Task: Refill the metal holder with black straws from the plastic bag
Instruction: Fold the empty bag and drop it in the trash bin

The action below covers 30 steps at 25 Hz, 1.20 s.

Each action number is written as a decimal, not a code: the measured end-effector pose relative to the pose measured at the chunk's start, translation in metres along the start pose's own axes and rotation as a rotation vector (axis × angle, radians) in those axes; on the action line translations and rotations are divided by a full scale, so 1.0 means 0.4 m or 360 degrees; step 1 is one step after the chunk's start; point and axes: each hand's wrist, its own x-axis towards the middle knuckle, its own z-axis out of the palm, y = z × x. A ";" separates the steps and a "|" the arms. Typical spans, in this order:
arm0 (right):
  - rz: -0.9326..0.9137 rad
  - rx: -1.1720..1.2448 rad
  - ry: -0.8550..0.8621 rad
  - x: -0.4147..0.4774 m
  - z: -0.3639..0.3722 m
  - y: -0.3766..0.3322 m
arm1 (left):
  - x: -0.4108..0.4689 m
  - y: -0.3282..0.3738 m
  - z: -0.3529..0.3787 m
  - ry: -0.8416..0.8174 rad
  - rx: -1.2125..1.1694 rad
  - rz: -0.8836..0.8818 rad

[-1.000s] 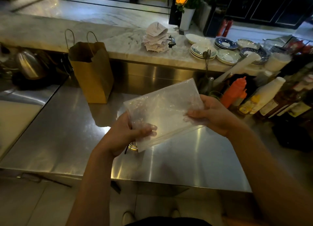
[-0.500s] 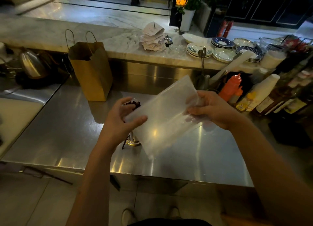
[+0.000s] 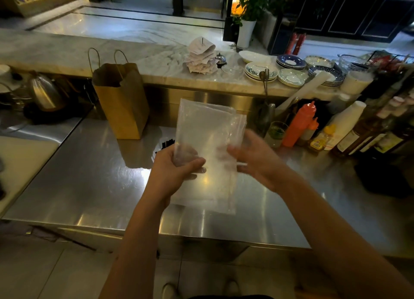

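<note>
A clear plastic bag (image 3: 208, 128) stands upright over the steel counter (image 3: 89, 175); it looks empty. My left hand (image 3: 172, 171) grips its lower left edge, thumb across the front. My right hand (image 3: 259, 162) is blurred at the bag's right edge, fingers stretched out toward it. A few black straw tips (image 3: 167, 143) poke up just behind my left hand. The metal holder itself is hidden behind the hand and bag.
A brown paper bag (image 3: 122, 101) stands at the back left, a steel kettle (image 3: 46, 92) further left. An orange squeeze bottle (image 3: 299, 124), a glass (image 3: 276, 134) and several bottles (image 3: 363, 137) crowd the right. Stacked plates (image 3: 291, 72) sit on the marble ledge.
The bag has swung from lying tilted across both hands to standing upright. My right hand has loosened its hold on the right edge; my left hand now grips lower on the bag.
</note>
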 end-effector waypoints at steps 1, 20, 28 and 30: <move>0.0015 -0.0108 -0.0122 -0.005 0.007 0.016 | 0.002 0.003 0.005 0.0013 -0.0044 -0.0010; -0.0095 -0.0193 -0.0190 -0.033 -0.031 -0.029 | -0.022 0.020 -0.025 -0.0178 -0.0268 0.0021; -0.0103 0.0005 -0.0167 -0.030 -0.038 -0.024 | -0.033 0.023 -0.046 -0.0306 -0.0158 0.0144; -0.0064 -0.0031 -0.0161 -0.026 -0.041 -0.022 | -0.037 0.024 -0.051 -0.0357 -0.0065 0.0209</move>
